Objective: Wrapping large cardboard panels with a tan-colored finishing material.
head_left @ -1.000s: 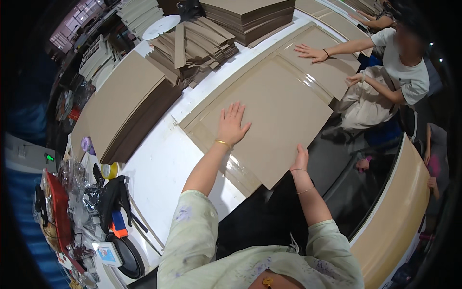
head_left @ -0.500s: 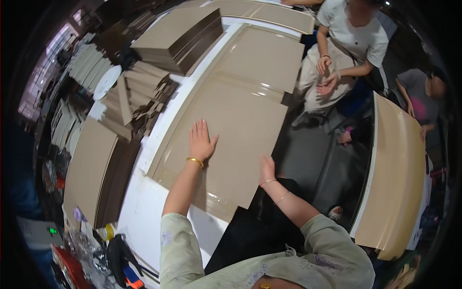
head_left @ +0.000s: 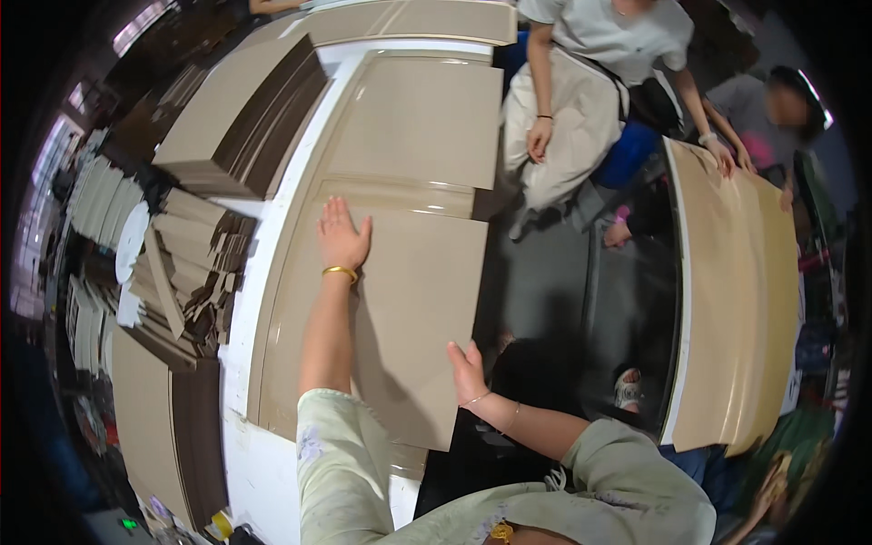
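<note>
My left hand [head_left: 342,234] lies flat, fingers stretched, near the far left corner of a brown-grey board [head_left: 421,300] on the worktable. At the board's right edge is my right hand [head_left: 468,372], thumb and fingers apart and pointing away from me. Its fingertips seem to touch that edge; I cannot see anything gripped. Beneath the board lies a glossy brown sheet [head_left: 289,300], showing along the left side. A second similar board [head_left: 418,118] rests on the far part of this sheet.
Board stacks [head_left: 241,109] and a pile of narrow offcuts [head_left: 186,263] line the left; another stack [head_left: 145,418] stands nearer. A co-worker [head_left: 604,45] sits at the far right. A tan curved sheet [head_left: 731,309] lies on another table, with people's hands at its far end.
The view has turned. The near board has come closer to me, leaving a wider strip before the far board. The co-worker's hands have parted, one reaching the tan sheet.
</note>
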Demonstrator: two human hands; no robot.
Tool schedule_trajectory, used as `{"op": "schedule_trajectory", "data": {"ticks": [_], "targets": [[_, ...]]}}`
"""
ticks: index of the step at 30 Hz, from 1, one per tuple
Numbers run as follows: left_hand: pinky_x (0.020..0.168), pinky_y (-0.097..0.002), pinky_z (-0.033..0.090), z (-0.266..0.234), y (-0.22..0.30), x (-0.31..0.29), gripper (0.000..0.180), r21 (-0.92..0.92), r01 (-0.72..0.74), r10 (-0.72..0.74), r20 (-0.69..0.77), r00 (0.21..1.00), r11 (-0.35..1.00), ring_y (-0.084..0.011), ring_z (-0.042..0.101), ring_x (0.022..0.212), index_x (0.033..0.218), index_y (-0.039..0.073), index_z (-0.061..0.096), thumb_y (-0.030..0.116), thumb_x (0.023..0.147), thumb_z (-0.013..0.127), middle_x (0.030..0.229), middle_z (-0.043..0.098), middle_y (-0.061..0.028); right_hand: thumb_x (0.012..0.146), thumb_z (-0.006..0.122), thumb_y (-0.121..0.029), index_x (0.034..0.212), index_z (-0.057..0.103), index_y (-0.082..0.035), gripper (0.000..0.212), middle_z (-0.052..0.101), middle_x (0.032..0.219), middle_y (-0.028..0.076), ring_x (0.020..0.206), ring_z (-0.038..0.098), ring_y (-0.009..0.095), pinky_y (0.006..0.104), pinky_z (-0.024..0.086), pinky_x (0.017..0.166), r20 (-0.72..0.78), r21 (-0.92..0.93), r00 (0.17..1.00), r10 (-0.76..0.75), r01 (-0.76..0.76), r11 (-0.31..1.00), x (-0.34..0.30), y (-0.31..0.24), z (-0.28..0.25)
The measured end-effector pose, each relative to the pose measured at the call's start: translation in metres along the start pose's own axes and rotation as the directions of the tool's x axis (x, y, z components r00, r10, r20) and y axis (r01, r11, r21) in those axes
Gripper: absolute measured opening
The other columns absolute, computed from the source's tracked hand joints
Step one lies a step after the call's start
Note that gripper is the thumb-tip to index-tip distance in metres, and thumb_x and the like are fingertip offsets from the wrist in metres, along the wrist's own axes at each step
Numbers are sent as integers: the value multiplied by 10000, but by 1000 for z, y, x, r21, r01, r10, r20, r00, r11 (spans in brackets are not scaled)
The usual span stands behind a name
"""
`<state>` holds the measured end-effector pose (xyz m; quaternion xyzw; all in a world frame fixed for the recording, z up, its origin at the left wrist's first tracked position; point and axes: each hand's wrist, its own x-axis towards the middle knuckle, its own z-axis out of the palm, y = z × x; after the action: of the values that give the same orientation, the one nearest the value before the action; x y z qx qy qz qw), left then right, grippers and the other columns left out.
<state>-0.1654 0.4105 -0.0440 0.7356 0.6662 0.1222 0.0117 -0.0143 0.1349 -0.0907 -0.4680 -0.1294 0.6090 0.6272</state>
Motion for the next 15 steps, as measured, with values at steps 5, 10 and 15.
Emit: {"op": "schedule_trajectory", "data": {"ticks": [5,10,15], "targets": [[1105,-428,151,-19,-4,8,722,1,42,-42,81,996,999,-272,150,1379,1411,32,223,456,871,448,1485,177,-150,967,378,-347,1343,270,71,572,349,1380,170,1305,293,236,321,220,1077,122,-661,989,81,20,750,7,-29,-7],[1051,-419,251,-38,-16,-50,519,-42,-111,105,-125,987,993,-272,340,1276,1251,62,452,342,828,562,1358,395,-129,903,448,-357,1289,378,64,575,374,1346,263,1274,345,357,397,266,1061,202,-908,969,-143,240,343,24,-61,-90],[890,-390,364,-125,-96,-89,355,180,141,-28,-519,855,974,-244,509,1020,1036,120,559,232,723,681,1037,551,-78,849,586,-178,1337,287,57,619,368,1340,226,1203,430,288,375,393,967,-72,-816,958,-279,104,568,15,-86,-264]]}}
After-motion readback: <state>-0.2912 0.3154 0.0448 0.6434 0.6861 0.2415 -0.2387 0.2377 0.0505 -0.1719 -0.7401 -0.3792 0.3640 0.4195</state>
